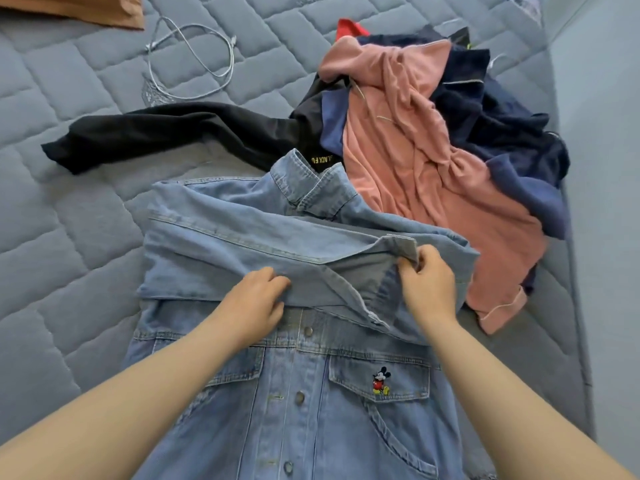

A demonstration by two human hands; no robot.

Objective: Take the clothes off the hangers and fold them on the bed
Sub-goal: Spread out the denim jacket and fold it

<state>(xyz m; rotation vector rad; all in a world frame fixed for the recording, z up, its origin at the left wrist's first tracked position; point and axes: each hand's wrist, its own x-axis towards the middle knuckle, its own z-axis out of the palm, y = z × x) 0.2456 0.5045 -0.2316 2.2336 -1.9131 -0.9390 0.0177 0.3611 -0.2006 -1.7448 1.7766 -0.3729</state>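
The bed (69, 237) carries the denim jacket (311, 410) front up. Its long axis runs straight away from the person, collar farthest. A pile of clothes (433, 161) lies beyond the collar and off the jacket's right side. Across the jacket's chest, square to that axis, lies a folded sleeve (242, 251). The left hand (256, 299) grips the sleeve's near edge at the jacket's middle. The right hand (429, 282) pinches the cuff (398, 245) toward the jacket's right side. Both hands look equally near, so the next fold likely runs lengthwise.

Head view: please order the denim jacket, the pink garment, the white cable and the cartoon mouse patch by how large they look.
1. denim jacket, though it lies nearest the camera
2. pink garment
3. white cable, judged by the spread of its loops
4. cartoon mouse patch, clearly smallest
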